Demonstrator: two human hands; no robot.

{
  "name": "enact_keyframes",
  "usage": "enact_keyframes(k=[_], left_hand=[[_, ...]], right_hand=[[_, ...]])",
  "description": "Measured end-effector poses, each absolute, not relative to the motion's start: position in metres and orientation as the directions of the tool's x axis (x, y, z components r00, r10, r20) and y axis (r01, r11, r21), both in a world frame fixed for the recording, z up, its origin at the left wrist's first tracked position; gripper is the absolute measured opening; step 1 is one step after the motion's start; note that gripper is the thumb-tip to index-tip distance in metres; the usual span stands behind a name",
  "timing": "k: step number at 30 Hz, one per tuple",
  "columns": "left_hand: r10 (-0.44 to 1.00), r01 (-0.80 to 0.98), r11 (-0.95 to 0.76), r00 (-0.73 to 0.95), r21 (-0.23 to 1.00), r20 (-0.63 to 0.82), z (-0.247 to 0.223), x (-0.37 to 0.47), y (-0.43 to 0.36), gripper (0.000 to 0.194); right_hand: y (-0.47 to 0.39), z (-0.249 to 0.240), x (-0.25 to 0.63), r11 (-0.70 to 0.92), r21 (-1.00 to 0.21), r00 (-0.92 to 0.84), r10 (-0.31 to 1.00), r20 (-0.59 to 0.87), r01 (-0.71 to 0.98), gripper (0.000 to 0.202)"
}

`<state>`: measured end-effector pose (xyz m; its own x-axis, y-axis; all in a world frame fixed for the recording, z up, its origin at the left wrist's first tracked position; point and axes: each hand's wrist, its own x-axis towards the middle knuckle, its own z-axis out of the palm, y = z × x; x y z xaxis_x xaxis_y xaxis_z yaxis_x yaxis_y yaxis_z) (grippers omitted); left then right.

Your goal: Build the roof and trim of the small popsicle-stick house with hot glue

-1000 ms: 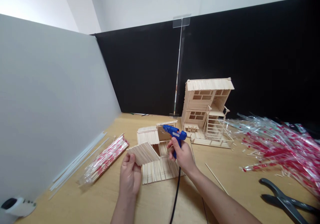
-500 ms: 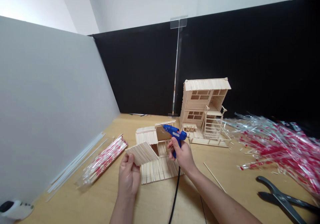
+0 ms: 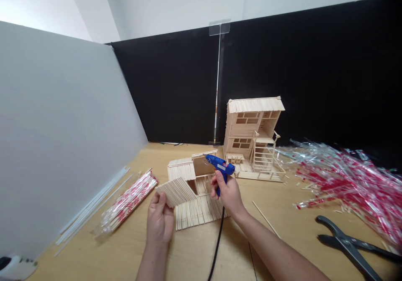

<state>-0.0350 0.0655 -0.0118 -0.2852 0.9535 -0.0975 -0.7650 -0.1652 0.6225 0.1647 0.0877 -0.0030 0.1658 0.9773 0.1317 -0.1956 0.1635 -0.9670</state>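
Pinched between the thumb and fingers of my left hand (image 3: 161,218) is a small panel of wooden sticks (image 3: 176,192), tilted above the table. My right hand (image 3: 228,193) grips a blue hot glue gun (image 3: 220,166) by its handle, the nozzle pointing left and a black cord hanging below. Behind and beneath both hands lies a partly built stick house (image 3: 201,212), with a flat slatted floor and a small roofed section (image 3: 181,170). The panel covers part of it, and I cannot tell whether they touch.
A two-storey stick house (image 3: 253,138) stands at the back. Left are a bagged bundle of sticks (image 3: 127,201) and white glue sticks (image 3: 94,205). To the right lie crumpled red-and-clear wrappers (image 3: 342,180), dark pliers (image 3: 345,243) and a loose stick (image 3: 266,219). Partitions border the table.
The view has shifted slightly, so the table items appear a little further left. Both hands keep their holds on the panel and the glue gun.
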Motion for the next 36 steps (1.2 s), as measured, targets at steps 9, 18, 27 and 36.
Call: enact_keyframes(k=[9, 18, 27, 36], left_hand=[[0.957, -0.748, -0.170, -0.281, 0.641, -0.074, -0.012, -0.036, 0.065, 0.038], [0.952, -0.762, -0.161, -0.287, 0.627, -0.106, -0.011, -0.035, 0.066, 0.043], [0.951, -0.760, -0.162, -0.290, 0.629, -0.106, -0.013, -0.035, 0.067, 0.041], [0.951, -0.754, -0.146, -0.286, 0.641, -0.119, -0.014, -0.034, 0.068, 0.041]], right_hand=[[0.086, -0.007, 0.170, 0.149, -0.973, 0.184, 0.976, 0.116, -0.175, 0.052], [0.083, -0.003, 0.173, 0.151, -0.976, 0.194, 0.974, 0.119, -0.159, 0.055], [0.082, 0.002, 0.174, 0.178, -0.970, 0.206, 0.968, 0.142, -0.165, 0.053], [0.085, -0.007, 0.177, 0.202, -0.957, 0.259, 0.955, 0.146, -0.206, 0.051]])
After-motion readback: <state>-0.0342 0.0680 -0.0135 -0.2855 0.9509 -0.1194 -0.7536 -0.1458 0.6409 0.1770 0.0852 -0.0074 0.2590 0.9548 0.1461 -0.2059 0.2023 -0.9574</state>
